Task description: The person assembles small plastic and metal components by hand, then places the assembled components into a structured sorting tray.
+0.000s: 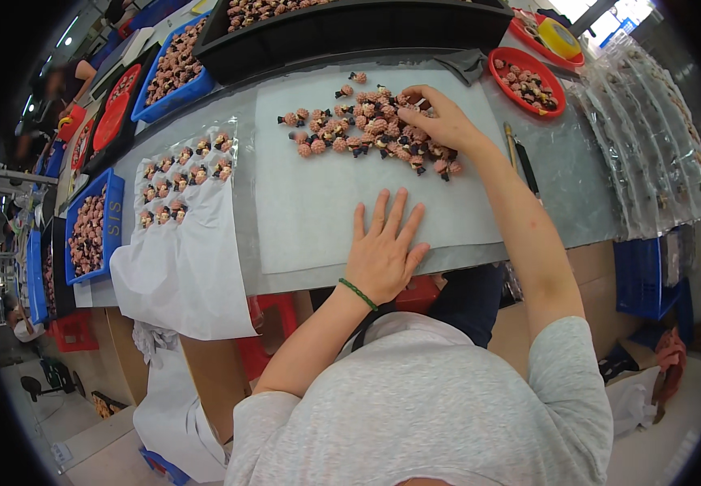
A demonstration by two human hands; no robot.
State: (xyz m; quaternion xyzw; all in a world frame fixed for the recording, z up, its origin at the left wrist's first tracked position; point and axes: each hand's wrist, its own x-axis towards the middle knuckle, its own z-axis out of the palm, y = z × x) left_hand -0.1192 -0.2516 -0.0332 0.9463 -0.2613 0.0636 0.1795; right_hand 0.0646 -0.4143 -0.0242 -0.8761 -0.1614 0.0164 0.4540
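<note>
A loose pile of small figurines (375,125) with pink knobbly heads and dark parts lies on a white sheet (302,219) on the worktable. My right hand (441,121) is at the pile's right end, its thumb and forefinger apart among the figurines. Its other fingers are partly hidden, and no figurine is seen lifted. Flat on the sheet below the pile rests my left hand (383,251), fingers spread and nothing in it. On that wrist is a green bracelet (357,293).
Left of the sheet, figurines sit in rows in a clear tray (229,166) partly under white paper (180,275). Blue bins (114,219) stand farther left. A long black bin (350,40) borders the back. A red bowl (492,69), pens (524,166) and stacked clear trays (642,146) are on the right.
</note>
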